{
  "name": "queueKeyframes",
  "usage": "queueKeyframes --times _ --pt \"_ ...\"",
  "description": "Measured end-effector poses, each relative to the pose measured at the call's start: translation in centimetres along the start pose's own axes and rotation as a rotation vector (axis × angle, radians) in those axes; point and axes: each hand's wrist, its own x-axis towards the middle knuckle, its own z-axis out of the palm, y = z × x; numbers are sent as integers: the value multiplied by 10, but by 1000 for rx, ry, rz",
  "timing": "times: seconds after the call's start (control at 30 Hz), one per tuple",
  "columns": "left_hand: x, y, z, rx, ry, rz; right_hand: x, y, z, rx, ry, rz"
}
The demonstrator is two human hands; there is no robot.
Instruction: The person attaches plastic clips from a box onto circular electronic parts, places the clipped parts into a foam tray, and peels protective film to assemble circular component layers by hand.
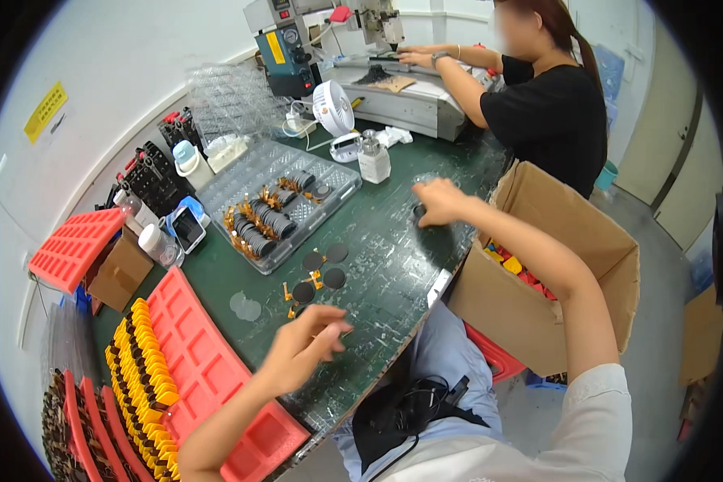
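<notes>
Black discs (pixel 334 278), some with gold-coloured tabs, lie on the green surface (pixel 386 297) between the clear plastic tray (pixel 341 174) and the left hand (pixel 305 349), whose fingers curl toward the thumb; whether they hold anything cannot be told. The right hand (pixel 443 202) is low over the surface, beside the cardboard box (pixel 522 317); its grip is likewise indeterminate.

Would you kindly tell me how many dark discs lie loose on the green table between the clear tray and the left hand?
4: a back-right disc, a back-left disc, a front-right disc and a front-left disc; the left hand may hide more.
</notes>
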Motion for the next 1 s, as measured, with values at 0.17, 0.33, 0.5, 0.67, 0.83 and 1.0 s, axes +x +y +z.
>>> queueKeyframes --times 0.17,0.33,0.5,0.67,0.83,1.0 --pt "50 -36 23 -583 -71 -315 -42 -83 -19 573 50 -572" --pt "59 -54 21 -815 -28 -269 -45 -121 -17 760 -18 -612" --pt "54 -52 19 -802 43 -292 11 -133 7 530 35 -186" --pt "53 -58 22 -850 -26 -225 41 -152 41 361 -17 -39" --pt "52 -61 25 -871 -43 -186 53 -143 43 327 -61 -47" --pt "53 -64 27 -816 21 -151 59 -138 32 291 -176 121"
